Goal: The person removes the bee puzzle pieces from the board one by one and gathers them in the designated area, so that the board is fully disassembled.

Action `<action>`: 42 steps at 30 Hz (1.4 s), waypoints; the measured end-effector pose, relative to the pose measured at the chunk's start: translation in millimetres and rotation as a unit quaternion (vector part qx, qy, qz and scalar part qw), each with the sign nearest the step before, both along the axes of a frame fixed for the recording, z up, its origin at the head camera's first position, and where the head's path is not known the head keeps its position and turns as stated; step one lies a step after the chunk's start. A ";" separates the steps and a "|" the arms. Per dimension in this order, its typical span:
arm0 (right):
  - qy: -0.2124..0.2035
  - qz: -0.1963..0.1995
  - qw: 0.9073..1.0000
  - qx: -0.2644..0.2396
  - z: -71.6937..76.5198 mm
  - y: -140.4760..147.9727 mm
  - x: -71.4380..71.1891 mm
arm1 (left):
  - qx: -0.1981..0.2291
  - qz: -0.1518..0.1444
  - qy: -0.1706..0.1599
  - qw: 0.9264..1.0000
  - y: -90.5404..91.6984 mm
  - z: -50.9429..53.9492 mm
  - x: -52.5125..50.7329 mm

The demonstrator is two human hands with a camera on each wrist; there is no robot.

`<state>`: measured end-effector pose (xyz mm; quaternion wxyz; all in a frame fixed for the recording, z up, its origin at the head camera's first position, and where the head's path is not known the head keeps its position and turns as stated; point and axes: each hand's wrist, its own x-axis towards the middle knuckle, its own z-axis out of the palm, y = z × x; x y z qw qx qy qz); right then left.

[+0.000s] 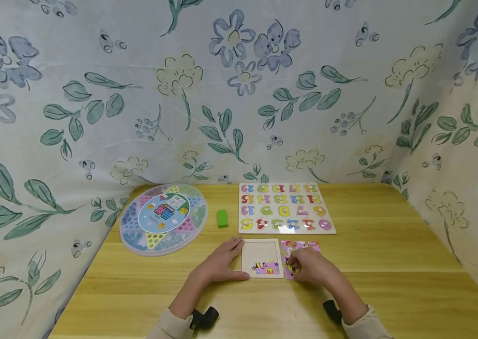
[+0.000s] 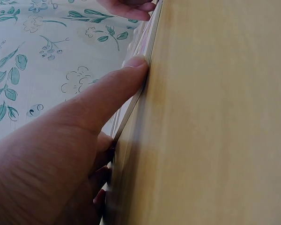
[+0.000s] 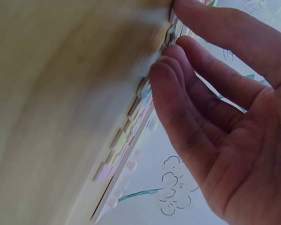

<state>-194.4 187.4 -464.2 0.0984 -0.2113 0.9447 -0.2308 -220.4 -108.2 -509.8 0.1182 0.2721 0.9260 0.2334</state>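
A square wooden puzzle tray lies on the table, with a few joined pink jigsaw pieces in its lower right corner. My left hand grips the tray's left side, thumb along the near edge and fingertips at the far left corner. From the left wrist, the thumb rests along the tray's rim. Right of the tray, my right hand pinches a pink puzzle piece with yellow and black on it, partly hidden by the fingers. More loose pieces lie under and beyond that hand.
A number board stands behind the tray. A green block lies to its left, and a round star-patterned game board farther left. Floral cloth hangs behind the table.
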 end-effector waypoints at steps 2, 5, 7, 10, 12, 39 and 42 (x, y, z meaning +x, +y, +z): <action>0.002 -0.002 1.000 0.001 -0.1 0.0 -0.3 | -0.001 0.000 0.000 1.000 0.1 0.5 0.0; 0.002 -0.005 1.000 -0.001 -0.1 -0.2 -0.2 | 0.001 0.001 -0.003 1.000 0.1 0.7 0.1; -0.002 -0.006 1.000 -0.005 -0.1 -0.3 0.0 | 0.001 0.002 -0.004 1.000 0.1 0.5 0.3; -0.004 -0.004 1.000 -0.008 0.1 -0.1 0.3 | 0.002 0.002 -0.005 1.000 -0.1 0.0 0.6; -0.003 -0.002 1.000 -0.007 0.7 0.3 0.4 | 0.001 0.003 -0.006 1.000 0.0 0.5 0.7; 0.006 0.020 1.000 -0.019 5.0 -12.3 -7.2 | 0.004 0.001 -0.007 1.000 -1.7 0.4 0.9; -0.005 0.019 1.000 -0.021 6.7 -20.0 -8.9 | 0.005 0.002 -0.007 1.000 -0.6 0.2 0.2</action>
